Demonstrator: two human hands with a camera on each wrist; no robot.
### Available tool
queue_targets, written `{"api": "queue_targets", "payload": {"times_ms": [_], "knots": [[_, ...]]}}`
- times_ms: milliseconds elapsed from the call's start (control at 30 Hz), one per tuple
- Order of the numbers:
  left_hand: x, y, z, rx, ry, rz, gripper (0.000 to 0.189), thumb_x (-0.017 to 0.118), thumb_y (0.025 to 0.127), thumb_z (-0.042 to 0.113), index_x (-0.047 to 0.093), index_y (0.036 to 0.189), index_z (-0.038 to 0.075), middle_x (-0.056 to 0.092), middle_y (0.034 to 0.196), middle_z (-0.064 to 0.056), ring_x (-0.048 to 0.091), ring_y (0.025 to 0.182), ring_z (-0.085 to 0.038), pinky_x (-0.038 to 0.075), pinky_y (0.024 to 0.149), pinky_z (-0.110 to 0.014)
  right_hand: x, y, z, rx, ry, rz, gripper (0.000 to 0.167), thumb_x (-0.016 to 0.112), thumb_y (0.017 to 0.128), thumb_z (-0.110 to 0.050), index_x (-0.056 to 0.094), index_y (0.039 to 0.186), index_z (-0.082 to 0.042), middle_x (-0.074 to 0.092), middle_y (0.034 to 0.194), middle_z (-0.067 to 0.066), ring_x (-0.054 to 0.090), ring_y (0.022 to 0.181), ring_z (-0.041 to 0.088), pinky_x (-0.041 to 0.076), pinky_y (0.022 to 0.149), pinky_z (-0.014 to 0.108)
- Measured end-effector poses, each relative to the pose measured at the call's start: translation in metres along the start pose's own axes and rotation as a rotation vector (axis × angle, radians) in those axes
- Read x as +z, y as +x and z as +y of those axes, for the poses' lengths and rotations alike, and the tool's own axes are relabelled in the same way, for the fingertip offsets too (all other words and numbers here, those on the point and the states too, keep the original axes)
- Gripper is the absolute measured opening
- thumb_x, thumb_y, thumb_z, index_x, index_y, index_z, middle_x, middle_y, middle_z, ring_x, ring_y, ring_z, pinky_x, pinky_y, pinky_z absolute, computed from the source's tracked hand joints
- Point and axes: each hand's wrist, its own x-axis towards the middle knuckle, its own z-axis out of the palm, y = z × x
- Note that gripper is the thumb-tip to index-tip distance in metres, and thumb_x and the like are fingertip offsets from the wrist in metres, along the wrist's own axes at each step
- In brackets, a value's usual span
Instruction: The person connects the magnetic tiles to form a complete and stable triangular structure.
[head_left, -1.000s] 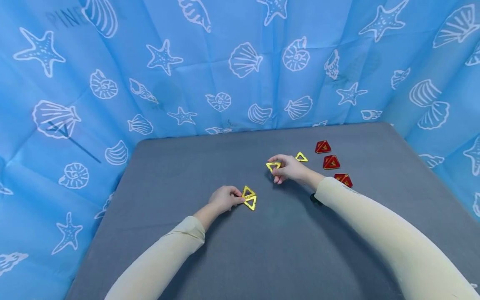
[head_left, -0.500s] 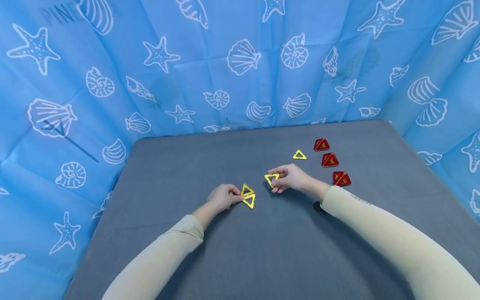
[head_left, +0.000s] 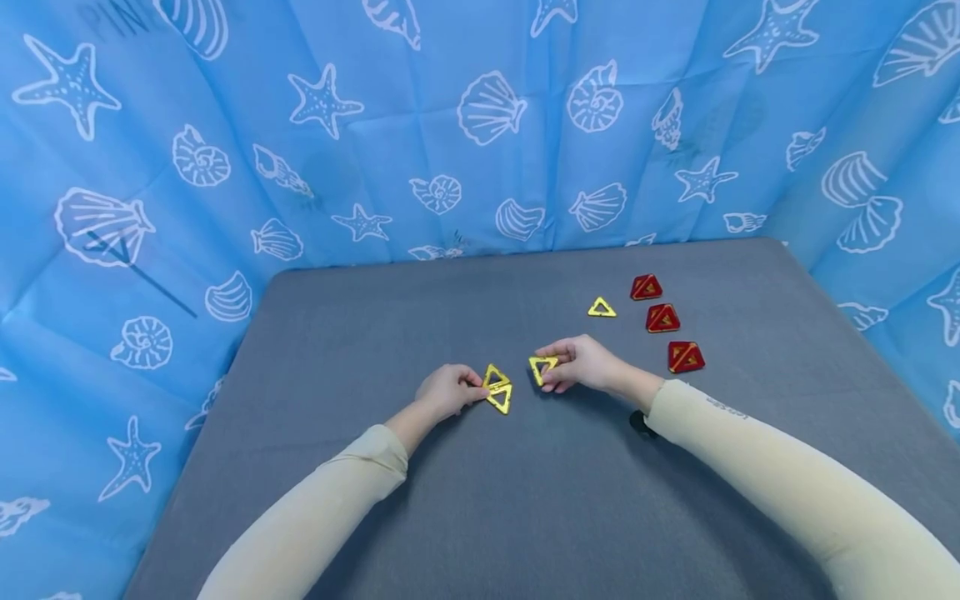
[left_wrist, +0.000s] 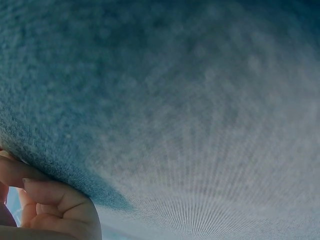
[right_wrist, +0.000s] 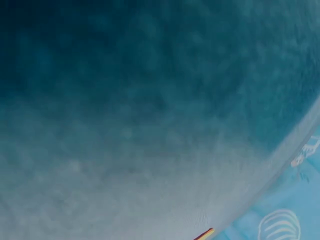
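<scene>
My left hand (head_left: 448,390) pinches the near-left edge of two yellow triangle tiles, an upper triangle tile (head_left: 501,376) and a lower triangle tile (head_left: 507,400), lying edge to edge. To the right, my right hand (head_left: 585,364) holds another yellow triangle tile (head_left: 543,360) between thumb and fingers, tilted and apart from the pair. In the left wrist view, curled fingers (left_wrist: 65,207) show at the lower left; the tiles are out of sight there. The right wrist view does not show the hand.
A single yellow triangle tile (head_left: 602,314) lies behind the right hand. Three red tile shapes, a far one (head_left: 647,287), a middle one (head_left: 663,317) and a near one (head_left: 686,357), form a column on the grey tabletop (head_left: 480,517). A blue shell-patterned curtain (head_left: 420,142) borders the table.
My right hand has come nearer, bringing its yellow tile down level with the pair. The lone tile behind it now shows fully. The left hand keeps its hold almost in place.
</scene>
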Motion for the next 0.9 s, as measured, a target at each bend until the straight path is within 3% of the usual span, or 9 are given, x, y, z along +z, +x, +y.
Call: {"api": "queue_targets", "payload": {"times_ms": [233, 567, 733, 900], "knots": [[0.0, 0.0, 0.001, 0.0, 0.013, 0.007, 0.015, 0.072, 0.089, 0.027, 0.069, 0.093, 0.013, 0.061, 0.071, 0.003, 0.053, 0.056, -0.012, 0.041, 0.053, -0.026, 0.01, -0.004, 0.001, -0.006, -0.054, -0.002, 0.041, 0.064, 0.093, -0.004, 0.054, 0.13, 0.01, 0.072, 0.095, 0.011, 0.068, 0.086, 0.016, 0.055, 0.074, 0.035], [0.0, 0.0, 0.0, 0.007, 0.022, 0.029, 0.016, 0.071, 0.09, 0.03, 0.069, 0.092, 0.014, 0.061, 0.071, 0.004, 0.053, 0.056, -0.012, 0.039, 0.053, -0.027, 0.041, -0.009, -0.004, -0.03, -0.086, 0.081, 0.037, 0.069, 0.089, -0.002, 0.06, 0.122, 0.011, 0.072, 0.091, 0.009, 0.063, 0.076, 0.008, 0.052, 0.067, 0.03], [0.001, 0.001, 0.0, -0.002, 0.038, 0.029, 0.017, 0.072, 0.089, 0.031, 0.069, 0.09, 0.014, 0.058, 0.069, 0.004, 0.051, 0.055, -0.011, 0.038, 0.053, -0.027, 0.05, -0.006, -0.005, -0.075, -0.177, 0.122, 0.035, 0.071, 0.087, -0.003, 0.062, 0.118, 0.011, 0.072, 0.098, 0.013, 0.063, 0.079, 0.008, 0.051, 0.067, 0.027], [0.002, 0.002, -0.001, 0.007, 0.053, 0.03, 0.017, 0.073, 0.089, 0.032, 0.069, 0.088, 0.015, 0.057, 0.068, 0.004, 0.05, 0.056, -0.011, 0.037, 0.055, -0.026, 0.055, -0.002, -0.007, -0.062, -0.227, 0.144, 0.034, 0.072, 0.087, -0.005, 0.064, 0.117, 0.009, 0.071, 0.099, 0.012, 0.062, 0.08, 0.01, 0.051, 0.067, 0.027]]}}
